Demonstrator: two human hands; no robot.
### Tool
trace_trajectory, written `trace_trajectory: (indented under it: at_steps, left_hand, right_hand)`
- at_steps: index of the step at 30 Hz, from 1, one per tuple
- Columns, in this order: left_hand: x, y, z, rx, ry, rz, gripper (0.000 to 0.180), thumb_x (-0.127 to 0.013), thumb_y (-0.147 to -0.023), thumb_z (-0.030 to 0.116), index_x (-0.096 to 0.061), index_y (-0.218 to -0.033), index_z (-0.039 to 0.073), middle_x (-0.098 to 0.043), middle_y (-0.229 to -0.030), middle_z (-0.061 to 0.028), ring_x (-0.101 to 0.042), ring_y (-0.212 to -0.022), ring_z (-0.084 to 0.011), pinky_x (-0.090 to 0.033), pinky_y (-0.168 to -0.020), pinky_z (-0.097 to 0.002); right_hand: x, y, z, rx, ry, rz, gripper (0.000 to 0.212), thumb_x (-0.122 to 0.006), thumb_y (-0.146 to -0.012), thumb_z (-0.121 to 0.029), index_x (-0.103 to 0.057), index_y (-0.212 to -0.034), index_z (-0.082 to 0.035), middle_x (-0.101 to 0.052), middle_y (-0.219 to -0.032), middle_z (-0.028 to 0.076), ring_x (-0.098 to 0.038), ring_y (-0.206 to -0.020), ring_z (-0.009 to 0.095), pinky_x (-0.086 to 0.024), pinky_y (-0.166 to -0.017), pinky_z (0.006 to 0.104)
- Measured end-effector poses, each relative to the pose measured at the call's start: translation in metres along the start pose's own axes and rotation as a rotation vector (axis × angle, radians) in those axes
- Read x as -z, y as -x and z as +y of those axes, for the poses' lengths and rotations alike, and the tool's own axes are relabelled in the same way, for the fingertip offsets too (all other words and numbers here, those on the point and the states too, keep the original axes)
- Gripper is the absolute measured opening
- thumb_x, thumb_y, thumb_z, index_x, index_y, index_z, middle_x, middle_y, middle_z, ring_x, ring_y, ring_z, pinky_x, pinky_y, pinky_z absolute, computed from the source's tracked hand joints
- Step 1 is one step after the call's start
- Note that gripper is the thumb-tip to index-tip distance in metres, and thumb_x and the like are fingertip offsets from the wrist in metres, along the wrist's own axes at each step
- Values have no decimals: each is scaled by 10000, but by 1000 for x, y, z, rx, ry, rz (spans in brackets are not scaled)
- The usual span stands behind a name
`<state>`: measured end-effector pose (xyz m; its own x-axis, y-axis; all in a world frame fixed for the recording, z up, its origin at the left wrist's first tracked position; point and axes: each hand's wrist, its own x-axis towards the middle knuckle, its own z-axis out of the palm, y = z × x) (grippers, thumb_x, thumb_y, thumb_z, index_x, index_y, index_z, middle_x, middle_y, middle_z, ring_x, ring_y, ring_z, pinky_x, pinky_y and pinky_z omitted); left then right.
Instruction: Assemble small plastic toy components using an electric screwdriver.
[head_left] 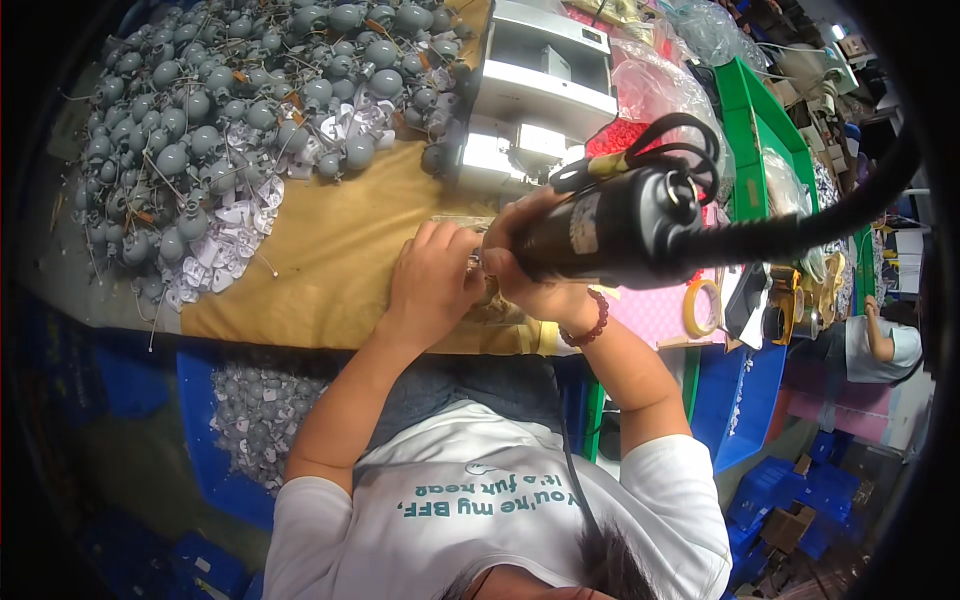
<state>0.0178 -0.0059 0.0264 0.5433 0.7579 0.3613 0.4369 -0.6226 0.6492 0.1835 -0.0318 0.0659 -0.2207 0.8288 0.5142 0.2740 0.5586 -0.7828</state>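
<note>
My right hand (525,245), with a dark red bead bracelet at its wrist, is wrapped round a black electric screwdriver (600,230). The tool's body lies to the right of the fingers, and its tip is hidden at the hands. Close beside it, my left hand (432,275) is closed, fingers bent and pressed toward a small piece that I cannot make out. Both hands are low over the brown work cloth (320,250) near the table's front edge. A white device (540,70) stands just beyond them.
Many grey round bulb-like parts (170,158) with wires and white pieces (225,235) heap at the left. A tape roll (701,307) lies right, by a green tray (750,140). A black cable (810,235) runs from the tool. Blue bin (195,430) below.
</note>
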Motion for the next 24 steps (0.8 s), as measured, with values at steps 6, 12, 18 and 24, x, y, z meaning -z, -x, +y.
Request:
trace_trajectory:
  at_steps: [6,12,18,24]
  left_hand:
    - [-1,0,-1,-18,-5,12,354,-715,-695,46,-575,-1016,93,-580,-958,-105,-560,-951,-334,-478,-808,-441]
    - [4,2,7,121,-44,-60,419,-757,-743,80,-607,-1130,27,-587,-1098,-115,-532,-1070,-338,-466,-919,-421]
    - [2,5,9,127,-24,-29,397,-763,-763,83,-649,-1140,32,-616,-1225,-113,-515,-1220,-332,-443,-1023,-424]
    - [-4,17,0,24,-2,48,372,-776,-758,67,-649,-1108,57,-699,-1104,-89,-569,-1208,-340,-471,-991,-442]
  right_hand:
    - [2,-5,-9,-180,-139,88,280,-636,-873,-5,-491,-1112,8,-614,-837,68,-582,-738,136,-500,-676,288]
    - [19,-26,-21,-287,-491,620,249,-714,-851,8,-559,-1041,-31,-633,-764,41,-641,-651,135,-525,-616,278]
    - [74,9,35,-454,-286,802,310,-663,-961,-83,-523,-1217,20,-651,-1082,113,-650,-980,168,-522,-824,279]
    - [26,37,13,-293,296,363,279,-686,-862,12,-671,-1140,8,-657,-1117,131,-614,-1056,257,-495,-878,339]
